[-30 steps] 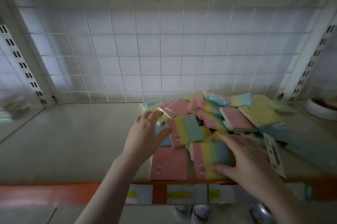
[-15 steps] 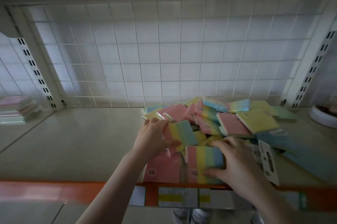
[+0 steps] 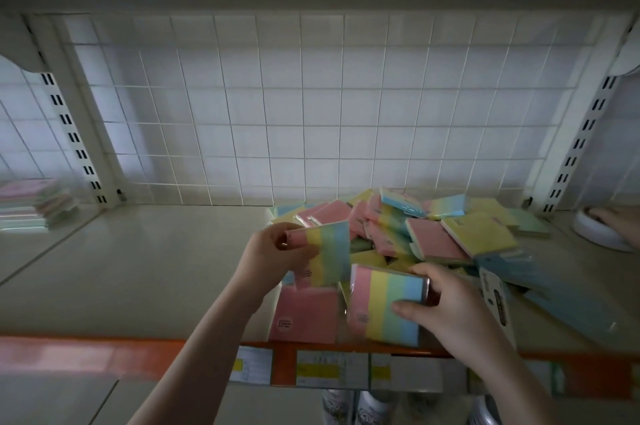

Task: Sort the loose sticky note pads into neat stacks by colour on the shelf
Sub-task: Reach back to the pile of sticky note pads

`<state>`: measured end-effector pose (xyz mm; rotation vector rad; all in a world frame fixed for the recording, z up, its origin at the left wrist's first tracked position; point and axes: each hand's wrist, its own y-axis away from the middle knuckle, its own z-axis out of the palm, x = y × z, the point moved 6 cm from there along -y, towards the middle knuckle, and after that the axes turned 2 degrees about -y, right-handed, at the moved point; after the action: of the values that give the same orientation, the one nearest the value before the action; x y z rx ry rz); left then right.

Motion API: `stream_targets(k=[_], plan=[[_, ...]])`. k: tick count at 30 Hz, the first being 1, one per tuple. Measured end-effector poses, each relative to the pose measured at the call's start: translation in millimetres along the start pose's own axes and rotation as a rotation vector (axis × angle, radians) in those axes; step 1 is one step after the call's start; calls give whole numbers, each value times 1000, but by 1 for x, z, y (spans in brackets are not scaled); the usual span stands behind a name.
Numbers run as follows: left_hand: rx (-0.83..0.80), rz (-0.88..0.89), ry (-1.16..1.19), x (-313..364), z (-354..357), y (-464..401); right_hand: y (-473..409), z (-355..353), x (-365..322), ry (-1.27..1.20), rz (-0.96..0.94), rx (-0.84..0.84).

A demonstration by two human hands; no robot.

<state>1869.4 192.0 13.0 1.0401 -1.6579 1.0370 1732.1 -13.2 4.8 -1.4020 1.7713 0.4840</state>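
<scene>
At the front of the shelf [image 3: 138, 272], beside the mixed heap [image 3: 433, 230], the left hand [image 3: 273, 251] and right hand [image 3: 446, 307] are each pinching one rainbow pad [image 3: 329, 251]; sorting is just beginning, and next they probably need stacking together on bare shelf.

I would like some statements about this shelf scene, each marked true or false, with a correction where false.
1. The left hand holds a striped pad. True.
2. The right hand is empty. False: it has its grip on a second striped pad.
3. A plain pink pad lies flat near the shelf's front edge. True.
4. The loose pile lies on the left half of the shelf. False: it lies on the right half.
5. A wire grid forms the back of the shelf. True.
6. Both held pads are plain blue. False: each has pink, yellow, green and blue stripes.
</scene>
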Motion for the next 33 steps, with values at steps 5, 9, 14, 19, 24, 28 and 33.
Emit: stream_targets(k=[5,9,14,19,24,28,33], plan=[[118,-59,200,-6,-23,11,-6,0,-14,-124,-55,83],[241,-69,226,-9,-53,21,-17,16,-27,-138,-93,132],[337,-51,251,-15,-105,31,-24,34,-53,-50,-170,274],[380,-21,205,-28,-165,41,-37,61,-91,-133,-157,332],[413,-30,165,-56,-257,50,-47,149,-149,-237,-130,217],[437,-44,160,-81,-349,54,-50,237,-195,-319,-96,122],[498,-81,122,-102,-456,58,-56,330,-260,-431,-70,60]])
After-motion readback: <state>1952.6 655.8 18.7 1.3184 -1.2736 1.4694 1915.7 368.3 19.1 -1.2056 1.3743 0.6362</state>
